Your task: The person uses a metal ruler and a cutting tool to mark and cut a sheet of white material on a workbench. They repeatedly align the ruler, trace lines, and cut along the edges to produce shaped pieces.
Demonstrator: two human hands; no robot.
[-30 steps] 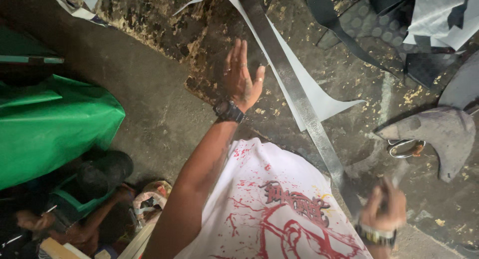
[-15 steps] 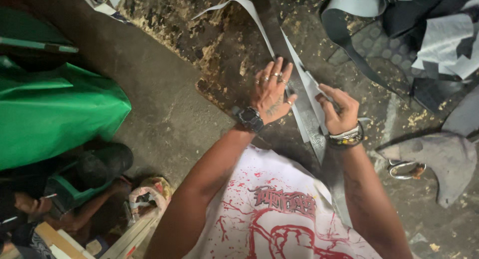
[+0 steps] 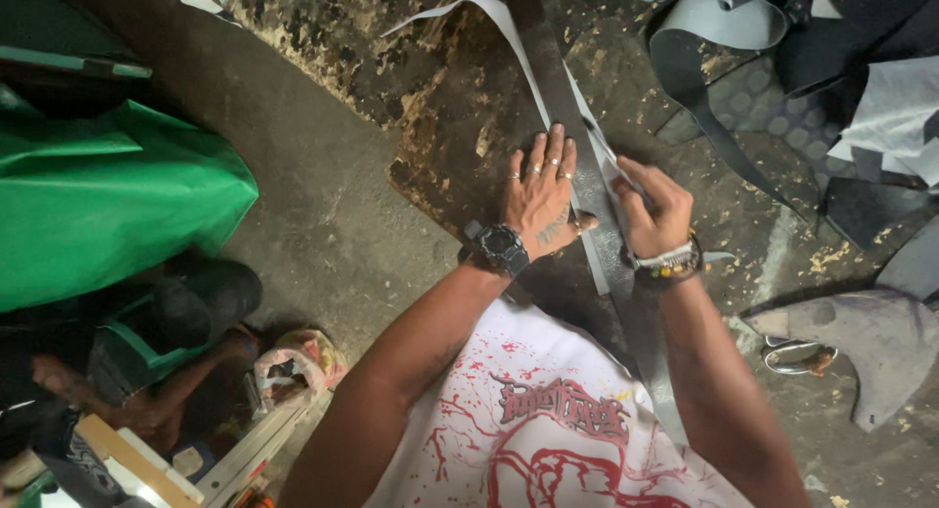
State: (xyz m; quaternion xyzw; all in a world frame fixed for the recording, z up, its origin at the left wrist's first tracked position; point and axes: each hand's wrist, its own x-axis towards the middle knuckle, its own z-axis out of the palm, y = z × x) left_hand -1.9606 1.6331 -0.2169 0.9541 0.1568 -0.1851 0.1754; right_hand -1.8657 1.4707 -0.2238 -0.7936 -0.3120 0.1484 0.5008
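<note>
White cloth of a red-printed shirt (image 3: 548, 420) fills the near edge. Beyond it, the left hand (image 3: 540, 197) lies flat with fingers spread on a long metal ruler (image 3: 577, 166), which rests on the stained worktop (image 3: 430, 97). Just beside it, the right hand (image 3: 653, 210) is closed around a thin tool I cannot make out, at the edge of a grey strip (image 3: 509, 29).

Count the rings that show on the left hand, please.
3, on the left hand: one ring each at and. The thumb side is partly hidden.
</note>
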